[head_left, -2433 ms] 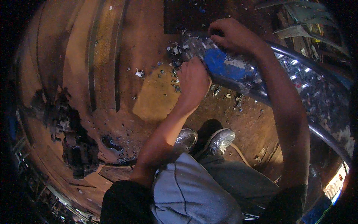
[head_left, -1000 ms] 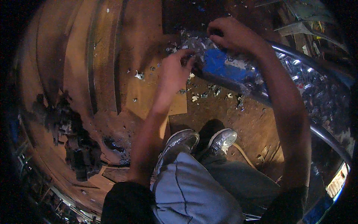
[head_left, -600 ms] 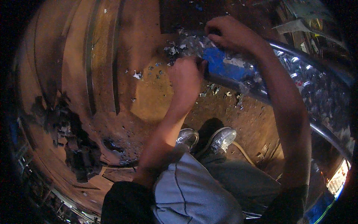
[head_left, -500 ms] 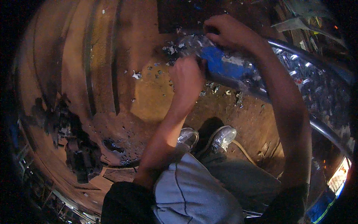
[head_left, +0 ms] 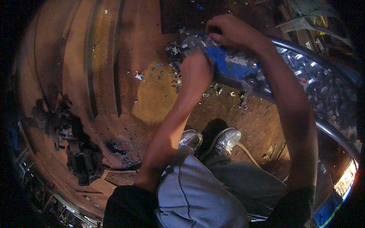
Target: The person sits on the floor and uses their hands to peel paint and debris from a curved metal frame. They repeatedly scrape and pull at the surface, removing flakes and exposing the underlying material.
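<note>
The left hand (head_left: pixel 195 70) is bunched into a fist with its back to me, knuckles up against the near edge of the panel (head_left: pixel 306 70). Its fingers are folded out of sight, so I can't tell whether they grip the panel, pinch something small or only rest there. The right hand (head_left: pixel 234 33) is over the far side of the panel's end, fingers curled round with a dark hollow between them; whether anything sits in that hollow I can't make out.

The panel runs from under both hands off to the right, bordered by a smooth rounded rim (head_left: pixel 330 136), with a blue patch (head_left: pixel 232 67) between the arms. It glints like metal, so I'd judge it stiff, and heavy for its length; the polished face would probably be slippery. I'd take hold by the rim, one side in each hand, rather than flat on the face.

Around the left hand lie pale, ragged flakes (head_left: pixel 139 76), which look light and brittle. More are strewn on the floor (head_left: pixel 262 117) by the panel's near edge. Below are the shoes (head_left: pixel 227 140), a thin hose (head_left: pixel 249 155) beside them. Out to the left are a long channel (head_left: pixel 103 57) and a dark lump (head_left: pixel 84 161) too murky to name.
</note>
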Motion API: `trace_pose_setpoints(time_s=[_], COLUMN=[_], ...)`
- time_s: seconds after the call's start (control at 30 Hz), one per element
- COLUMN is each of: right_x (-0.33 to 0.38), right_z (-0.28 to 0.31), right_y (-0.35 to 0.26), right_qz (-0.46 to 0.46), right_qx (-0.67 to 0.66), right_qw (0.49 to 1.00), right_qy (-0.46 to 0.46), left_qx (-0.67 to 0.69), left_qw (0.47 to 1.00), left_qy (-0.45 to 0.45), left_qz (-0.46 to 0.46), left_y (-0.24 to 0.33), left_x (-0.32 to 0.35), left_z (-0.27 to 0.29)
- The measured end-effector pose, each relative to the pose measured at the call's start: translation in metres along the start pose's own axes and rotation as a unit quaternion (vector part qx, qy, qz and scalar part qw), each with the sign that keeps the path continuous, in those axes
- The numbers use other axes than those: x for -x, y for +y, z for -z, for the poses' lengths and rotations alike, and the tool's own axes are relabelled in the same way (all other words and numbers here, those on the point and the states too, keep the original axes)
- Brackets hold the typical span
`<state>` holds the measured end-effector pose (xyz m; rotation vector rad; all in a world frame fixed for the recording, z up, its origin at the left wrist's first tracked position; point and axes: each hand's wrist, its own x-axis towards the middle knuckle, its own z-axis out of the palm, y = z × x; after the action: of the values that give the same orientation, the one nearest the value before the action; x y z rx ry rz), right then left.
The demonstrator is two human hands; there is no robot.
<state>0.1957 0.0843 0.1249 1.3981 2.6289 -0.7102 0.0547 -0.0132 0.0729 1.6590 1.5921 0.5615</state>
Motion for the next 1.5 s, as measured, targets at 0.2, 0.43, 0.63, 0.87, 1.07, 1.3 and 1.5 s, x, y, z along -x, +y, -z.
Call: trace_pose_setpoints(time_s=[0.2, 0.43, 0.63, 0.87, 1.07, 1.3, 1.5], right_x=[0.004, 0.002, 0.002, 0.005, 0.003, 0.001, 0.002], right_z=[0.006, 0.008, 0.013, 0.011, 0.011, 0.009, 0.009], right_y=[0.000, -0.006, -0.007, -0.009, -0.007, -0.004, -0.006], right_qz=[-0.008, -0.011, -0.020, -0.045, -0.026, -0.037, -0.047], right_qx=[-0.020, -0.006, -0.034, -0.025, -0.005, -0.014, -0.032], right_qw=[1.000, 1.000, 0.999, 0.999, 0.999, 0.999, 0.998], right_qy=[0.019, -0.002, -0.013, -0.016, -0.025, -0.032, -0.025], left_qx=[0.070, 0.025, 0.011, -0.050, -0.050, -0.192, -0.181], left_qw=[0.989, 0.990, 0.993, 0.953, 0.910, 0.883, 0.873], left_qy=[0.110, 0.094, 0.055, 0.070, 0.009, -0.029, 0.002], left_qz=[-0.066, -0.098, -0.106, -0.291, -0.411, -0.427, -0.453], left_y=[0.009, -0.052, -0.042, -0.069, -0.091, -0.090, -0.090], left_x=[-0.025, 0.013, 0.008, -0.011, -0.035, -0.042, -0.046], left_z=[0.023, 0.024, 0.005, 0.009, 0.008, -0.002, -0.010])
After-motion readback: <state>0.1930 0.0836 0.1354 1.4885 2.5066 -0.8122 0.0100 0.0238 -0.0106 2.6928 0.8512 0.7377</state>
